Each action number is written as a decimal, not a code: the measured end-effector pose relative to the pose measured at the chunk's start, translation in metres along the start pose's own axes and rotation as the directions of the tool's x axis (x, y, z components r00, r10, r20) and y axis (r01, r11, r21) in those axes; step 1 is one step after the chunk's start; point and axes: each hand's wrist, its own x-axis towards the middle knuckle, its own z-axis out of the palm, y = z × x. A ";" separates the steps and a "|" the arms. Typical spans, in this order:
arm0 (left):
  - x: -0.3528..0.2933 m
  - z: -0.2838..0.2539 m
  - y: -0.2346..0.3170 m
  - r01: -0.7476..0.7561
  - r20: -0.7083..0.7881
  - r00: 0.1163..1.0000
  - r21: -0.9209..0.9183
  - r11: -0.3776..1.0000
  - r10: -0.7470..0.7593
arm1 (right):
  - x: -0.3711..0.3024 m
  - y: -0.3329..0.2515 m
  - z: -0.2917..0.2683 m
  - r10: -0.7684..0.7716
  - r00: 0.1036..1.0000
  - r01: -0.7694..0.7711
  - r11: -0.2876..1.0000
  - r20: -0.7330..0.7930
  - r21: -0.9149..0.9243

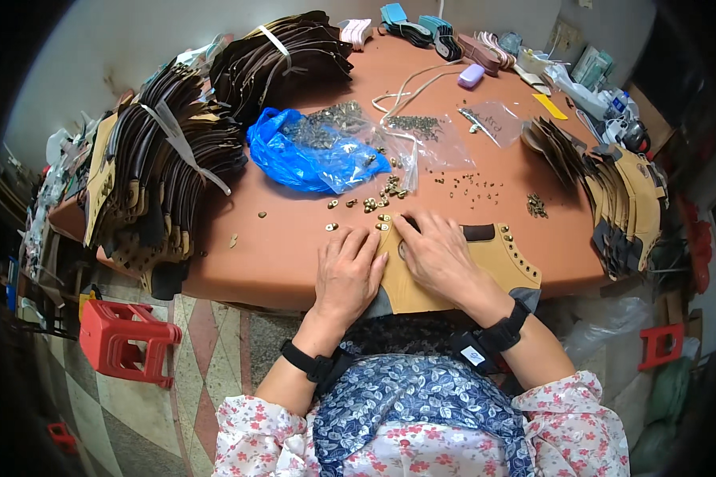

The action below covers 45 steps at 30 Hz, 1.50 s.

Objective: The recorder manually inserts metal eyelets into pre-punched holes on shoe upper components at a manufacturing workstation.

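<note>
A tan boot upper [485,254] with dark grey corners lies at the table's near edge, with a row of dark eyelets along its right side. My left hand [346,270] grips its left edge, thumb on the tan face and fingers bent beside the brass lace hooks [383,226]. My right hand [439,258] is closed over the upper's top left part, fingertips pressed down near the edge. Whatever may be under those fingertips is hidden. Just beyond my hands lie loose brass hooks [391,188] in a small heap.
Strapped stacks of uppers [167,159] rise at the left, and more uppers [624,195] stand at the right. A blue plastic bag [294,163] and clear bags [445,139] of metal fittings lie in the middle. Small rivets [537,205] are scattered rightward. A red stool [123,334] stands below left.
</note>
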 end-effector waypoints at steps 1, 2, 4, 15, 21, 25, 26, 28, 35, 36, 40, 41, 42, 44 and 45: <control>-0.002 0.001 -0.001 0.001 -0.001 1.000 0.005 1.000 -0.001 | 0.001 0.000 0.002 -0.011 1.000 0.011 0.999 0.007 -0.033; -0.003 0.002 -0.001 0.001 -0.002 1.000 0.010 1.000 -0.001 | 0.002 0.000 0.004 -0.023 1.000 0.024 0.998 0.014 -0.066; -0.004 0.003 -0.001 0.001 -0.011 1.000 0.021 1.000 -0.001 | 0.004 -0.001 0.006 -0.045 0.999 0.048 0.991 0.025 -0.125; -0.005 0.007 0.002 -0.003 -0.025 1.000 0.023 1.000 0.004 | 0.014 -0.004 0.002 -0.078 0.977 0.117 0.974 0.200 -0.193; -0.004 0.005 0.001 -0.006 -0.034 0.999 0.027 1.000 0.007 | 0.016 -0.006 0.003 -0.089 0.982 0.111 0.985 0.167 -0.131; -0.002 0.006 0.000 -0.006 -0.041 0.999 -0.004 1.000 0.006 | 0.008 0.004 0.006 -0.097 0.995 0.098 0.995 0.038 -0.025; -0.003 0.006 0.000 -0.002 -0.039 0.999 -0.013 1.000 0.001 | 0.007 0.005 0.007 -0.089 0.996 0.090 0.996 0.029 -0.012; -0.002 0.007 -0.001 -0.005 -0.046 0.999 -0.012 1.000 0.005 | 0.005 0.004 0.007 -0.164 0.987 0.163 0.985 -0.003 -0.060; -0.004 0.009 -0.002 -0.010 -0.042 0.999 0.014 1.000 0.010 | 0.006 -0.004 0.005 -0.219 0.975 0.223 0.966 0.041 -0.131; -0.005 0.008 -0.001 -0.011 -0.041 0.999 0.015 1.000 0.011 | 0.006 -0.005 0.005 -0.206 0.978 0.209 0.972 0.040 -0.112; -0.004 0.006 0.001 0.001 -0.037 0.999 0.013 1.000 -0.001 | 0.006 -0.004 0.008 -0.232 0.972 0.233 0.960 0.021 -0.153; -0.005 0.006 0.002 0.007 -0.034 0.999 0.008 1.000 -0.007 | 0.006 -0.004 0.010 -0.257 0.966 0.255 0.947 0.015 -0.194; -0.004 0.006 0.002 0.009 -0.033 0.999 0.008 1.000 -0.009 | 0.008 -0.005 0.010 -0.262 0.963 0.269 0.935 0.060 -0.233; -0.001 0.004 0.004 0.007 -0.032 0.999 0.012 1.000 -0.007 | 0.010 -0.010 0.006 -0.263 0.954 0.295 0.904 0.142 -0.309; -0.003 0.004 0.004 0.007 -0.030 1.000 0.017 1.000 -0.007 | 0.010 -0.009 0.006 -0.260 0.953 0.295 0.916 0.158 -0.272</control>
